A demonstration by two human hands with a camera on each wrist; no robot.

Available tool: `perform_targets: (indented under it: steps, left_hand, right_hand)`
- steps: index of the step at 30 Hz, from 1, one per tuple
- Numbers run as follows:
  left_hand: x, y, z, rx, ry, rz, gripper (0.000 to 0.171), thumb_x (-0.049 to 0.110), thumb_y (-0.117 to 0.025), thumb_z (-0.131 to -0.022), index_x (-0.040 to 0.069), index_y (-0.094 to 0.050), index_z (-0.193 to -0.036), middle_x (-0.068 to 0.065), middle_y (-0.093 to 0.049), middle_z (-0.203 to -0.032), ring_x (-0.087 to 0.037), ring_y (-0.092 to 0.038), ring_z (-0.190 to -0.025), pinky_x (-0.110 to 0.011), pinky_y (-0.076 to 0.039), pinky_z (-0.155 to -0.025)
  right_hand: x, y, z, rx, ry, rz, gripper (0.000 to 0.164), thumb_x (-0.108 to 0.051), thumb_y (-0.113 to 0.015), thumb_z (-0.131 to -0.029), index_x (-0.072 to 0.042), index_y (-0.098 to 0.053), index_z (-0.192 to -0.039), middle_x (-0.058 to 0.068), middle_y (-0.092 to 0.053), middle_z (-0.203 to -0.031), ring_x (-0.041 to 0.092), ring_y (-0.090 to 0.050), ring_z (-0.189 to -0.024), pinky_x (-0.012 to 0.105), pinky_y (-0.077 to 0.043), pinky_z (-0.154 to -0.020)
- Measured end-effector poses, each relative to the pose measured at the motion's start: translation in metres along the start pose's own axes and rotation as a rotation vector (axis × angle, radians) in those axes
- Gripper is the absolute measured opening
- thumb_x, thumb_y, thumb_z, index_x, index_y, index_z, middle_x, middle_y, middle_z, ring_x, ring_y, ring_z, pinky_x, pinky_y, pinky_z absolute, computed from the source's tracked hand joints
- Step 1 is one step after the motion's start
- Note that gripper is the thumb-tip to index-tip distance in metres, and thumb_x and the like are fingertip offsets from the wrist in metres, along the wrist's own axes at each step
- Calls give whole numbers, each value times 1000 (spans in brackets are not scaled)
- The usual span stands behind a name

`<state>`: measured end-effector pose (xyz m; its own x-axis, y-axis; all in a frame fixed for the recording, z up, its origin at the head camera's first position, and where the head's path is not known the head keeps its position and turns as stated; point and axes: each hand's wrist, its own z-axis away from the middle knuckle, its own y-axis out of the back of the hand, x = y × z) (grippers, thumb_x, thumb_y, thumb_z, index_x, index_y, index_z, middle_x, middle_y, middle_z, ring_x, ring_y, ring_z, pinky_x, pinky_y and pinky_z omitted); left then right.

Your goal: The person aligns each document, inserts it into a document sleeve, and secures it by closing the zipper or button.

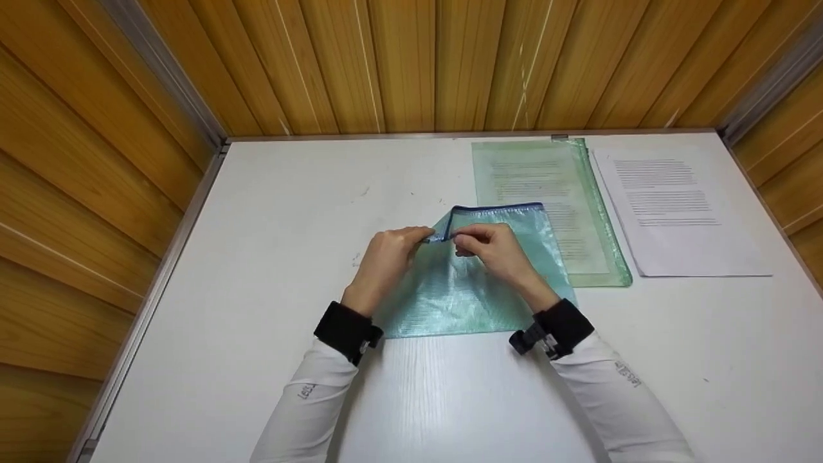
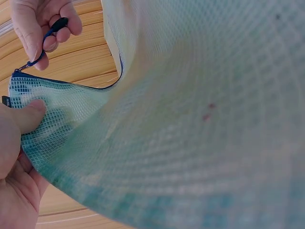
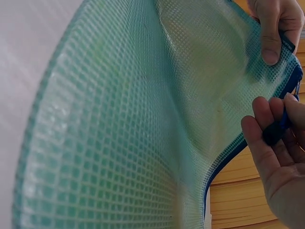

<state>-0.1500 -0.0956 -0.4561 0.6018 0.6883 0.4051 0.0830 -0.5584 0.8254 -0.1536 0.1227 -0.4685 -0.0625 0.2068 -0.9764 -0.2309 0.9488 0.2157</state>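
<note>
A translucent teal mesh zipper pouch (image 1: 443,308) is raised from the white table at its far edge, where a navy zipper (image 1: 501,207) runs. My left hand (image 1: 389,260) pinches the pouch's left corner, thumb on the mesh and fingers behind it, close to a small dark tag (image 2: 6,101). Between the thumb and fingers of my right hand (image 1: 498,254) is the zipper pull (image 2: 47,38), a blue cord with a black end. Its slider (image 2: 17,72) sits at the zipper's end, right by the left hand's corner.
Behind the pouch, partly overlapped by it, lies a green mesh folder (image 1: 617,278) with a printed sheet inside. Printed papers (image 1: 701,247) lie to its right. Wood-panel walls (image 1: 411,71) border the white table (image 1: 283,257) at the back and sides.
</note>
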Motion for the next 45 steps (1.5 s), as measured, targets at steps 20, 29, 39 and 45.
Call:
perform_targets:
  steps: [20, 29, 39, 45]
  left_hand:
    - [17, 0, -5, 20, -110, -257, 20, 17, -59, -98, 8, -72, -111, -7, -78, -101, -21, -75, -84, -31, -60, -70]
    - [12, 0, -1, 29, -101, -205, 22, 13, -59, -98, 9, -72, -115, -8, -77, -108, -22, -75, -94, -32, -61, -78]
    - [8, 5, 1, 69, -96, -61, 23, 15, -61, -97, 9, -72, -117, -8, -77, -109, -22, -75, -94, -31, -61, -79]
    - [4, 9, 4, 124, -113, -22, 21, 12, -59, -98, 8, -72, -114, -6, -78, -105, -19, -75, -91, -27, -60, -77]
  right_hand:
    - [-2, -9, -3, -39, 4, 132, 22, -6, -62, -96, 7, -72, -110, 29, -72, -106, 19, -73, -84, 23, -59, -78]
    - [-5, 1, -2, 66, 83, 315, 18, -8, -64, -96, 1, -76, -104, 18, -76, -96, 23, -73, -81, 20, -56, -71]
    - [-7, 16, -8, 183, 168, 494, 15, -8, -66, -94, 1, -77, -98, 16, -75, -87, 24, -69, -75, 17, -44, -62]
    - [-6, 25, -12, 210, 174, 533, 16, -10, -66, -94, 1, -77, -99, 17, -76, -87, 28, -71, -75, 18, -44, -61]
